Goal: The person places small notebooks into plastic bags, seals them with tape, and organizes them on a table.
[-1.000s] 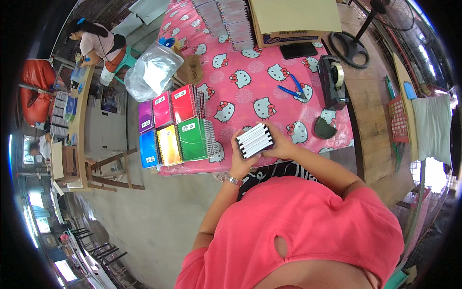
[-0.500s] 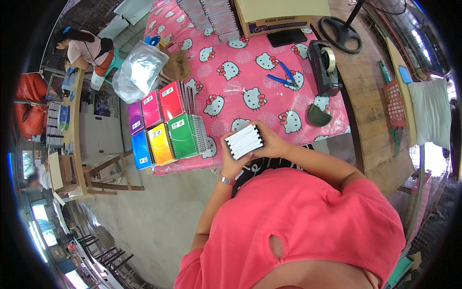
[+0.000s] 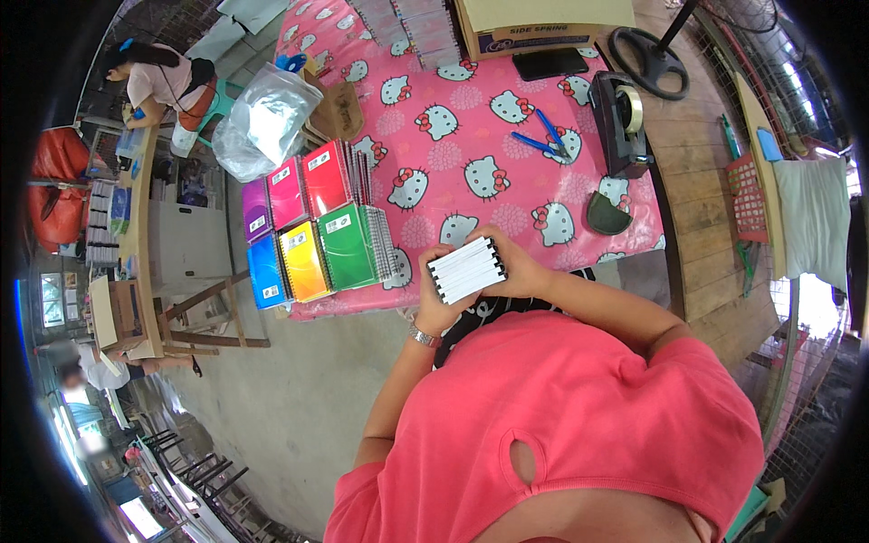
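Note:
Both my hands hold a small stack of spiral notebooks (image 3: pixel 465 269) edge-up, white page edges showing, above the near edge of the table. My left hand (image 3: pixel 433 303) grips its left side, with a watch on the wrist. My right hand (image 3: pixel 518 267) wraps its right side. The pink patterned tablecloth (image 3: pixel 471 136) lies just beyond. To the left of my hands stand rows of coloured spiral notebooks (image 3: pixel 308 231): purple, pink, red, blue, yellow and green.
A black tape dispenser (image 3: pixel 618 122), blue scissors (image 3: pixel 543 140) and a dark green bowl (image 3: pixel 606 214) lie on the cloth. A clear plastic bag (image 3: pixel 262 122) and a cardboard box (image 3: pixel 534 23) sit further back. A person (image 3: pixel 158 81) works at far left. Wooden planks (image 3: pixel 706 181) lie to the right.
The view has shifted slightly, so the table sits higher and closer. My hands keep the notebook stack in the same grip near the table edge.

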The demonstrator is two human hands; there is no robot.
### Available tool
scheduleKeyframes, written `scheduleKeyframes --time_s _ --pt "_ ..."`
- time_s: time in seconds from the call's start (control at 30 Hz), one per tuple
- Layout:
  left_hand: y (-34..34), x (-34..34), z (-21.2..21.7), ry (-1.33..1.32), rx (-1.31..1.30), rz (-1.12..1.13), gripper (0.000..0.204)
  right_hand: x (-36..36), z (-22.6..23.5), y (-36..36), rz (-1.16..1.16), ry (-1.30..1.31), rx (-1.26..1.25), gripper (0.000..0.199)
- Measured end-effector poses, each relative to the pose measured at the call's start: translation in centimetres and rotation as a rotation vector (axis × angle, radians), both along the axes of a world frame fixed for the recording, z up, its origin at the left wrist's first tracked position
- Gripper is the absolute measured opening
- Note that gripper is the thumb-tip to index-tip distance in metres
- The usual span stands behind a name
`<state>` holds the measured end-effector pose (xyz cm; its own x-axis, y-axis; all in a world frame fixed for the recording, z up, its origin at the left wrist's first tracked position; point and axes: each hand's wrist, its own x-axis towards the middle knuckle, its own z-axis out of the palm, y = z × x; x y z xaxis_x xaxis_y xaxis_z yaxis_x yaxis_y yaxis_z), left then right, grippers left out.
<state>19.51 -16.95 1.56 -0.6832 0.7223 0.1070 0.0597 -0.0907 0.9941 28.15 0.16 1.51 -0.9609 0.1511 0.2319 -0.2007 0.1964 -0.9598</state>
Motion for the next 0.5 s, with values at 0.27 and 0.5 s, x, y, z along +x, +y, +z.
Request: scheduleKeyframes --time_s 0.27,0.5 --pt "-0.3 -0.3 -1.4 -0.031 -0.110 -0.019 0.081 0.5 -1.2 1.0 0.064 -0.241 0.026 0.087" --pt "-0.5 -0.9 -1.7 -0.023 -0.169 -0.028 0.084 0.2 10.3 1.4 0.070 0.177 0.600 0.111"
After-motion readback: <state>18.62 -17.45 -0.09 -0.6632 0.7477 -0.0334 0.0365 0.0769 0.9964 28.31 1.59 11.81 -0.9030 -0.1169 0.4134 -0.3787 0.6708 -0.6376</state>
